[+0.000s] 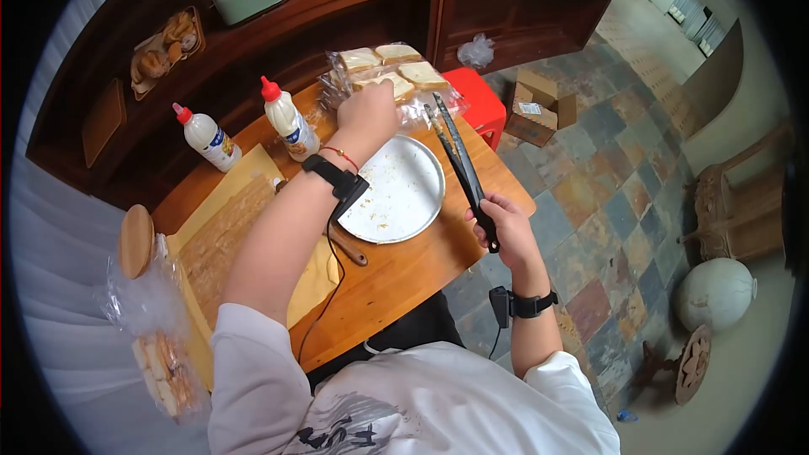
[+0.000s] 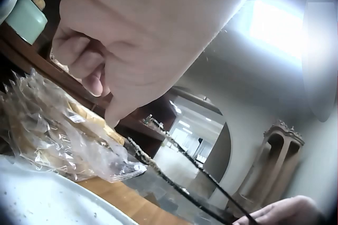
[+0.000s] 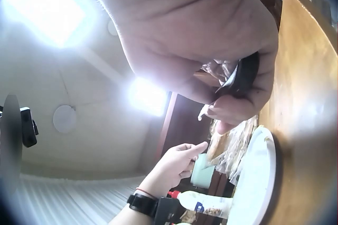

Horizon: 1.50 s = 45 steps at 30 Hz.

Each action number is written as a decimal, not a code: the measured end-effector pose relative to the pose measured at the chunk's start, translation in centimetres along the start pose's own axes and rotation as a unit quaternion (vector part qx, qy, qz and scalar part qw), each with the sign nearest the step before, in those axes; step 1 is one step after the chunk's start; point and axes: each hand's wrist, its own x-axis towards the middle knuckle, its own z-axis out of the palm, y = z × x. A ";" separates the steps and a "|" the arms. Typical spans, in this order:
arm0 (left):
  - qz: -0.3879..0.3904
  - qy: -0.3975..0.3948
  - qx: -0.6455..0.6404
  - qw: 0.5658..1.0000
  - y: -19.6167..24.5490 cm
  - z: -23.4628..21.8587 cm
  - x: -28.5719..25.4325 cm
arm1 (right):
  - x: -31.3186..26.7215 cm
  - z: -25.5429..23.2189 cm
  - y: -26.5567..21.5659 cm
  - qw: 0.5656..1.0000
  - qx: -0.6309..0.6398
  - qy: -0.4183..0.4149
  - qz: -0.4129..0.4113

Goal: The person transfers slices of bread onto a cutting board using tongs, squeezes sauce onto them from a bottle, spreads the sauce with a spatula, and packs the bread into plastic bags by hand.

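My left hand [image 1: 369, 116] is over the near left part of several white bread slices [image 1: 421, 75] laid on clear plastic bags. In the left wrist view its fingers [image 2: 79, 56] are curled with nothing visible between them, and the thumb points down near the bread's edge. My right hand [image 1: 508, 232] grips black-handled tongs [image 1: 459, 160], their arms slightly apart and tips raised toward the bread. Brown residue coats the tong tips. Between the hands sits a round white plate [image 1: 396, 194] with a few crumbs on it.
Two white squeeze bottles with red caps, one [image 1: 209, 140] beside the other [image 1: 289, 122], stand at the back left. Brown paper [image 1: 215, 240] and a wooden handle [image 1: 347, 247] lie left of the plate. A red stool [image 1: 479, 105] and cardboard box [image 1: 535, 114] stand beyond the table.
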 end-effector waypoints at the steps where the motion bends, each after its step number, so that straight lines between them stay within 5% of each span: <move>1: 0.009 -0.001 0.008 1.000 -0.2 0.6 0.4 | 0.1 0.1 -0.1 1.000 0.003 -0.004 0.002; 11: 0.033 0.047 0.022 0.998 -2.0 2.1 2.2 | 1.4 0.7 -0.3 0.999 0.007 -0.041 0.019; 21: 0.002 0.007 0.036 0.999 -0.6 0.5 2.7 | 1.8 1.4 -0.5 0.999 -0.016 -0.031 0.028; 23: 0.062 0.023 0.055 0.996 -0.6 1.0 2.1 | 2.1 1.7 -0.7 0.998 -0.043 -0.024 0.030; 27: 0.054 0.010 0.071 0.996 -0.8 2.2 2.2 | 2.4 1.8 -0.8 0.997 -0.074 -0.007 0.037; 45: 0.085 0.154 0.003 0.984 -1.4 1.5 3.0 | 3.1 1.9 -0.8 0.999 -0.018 -0.035 0.016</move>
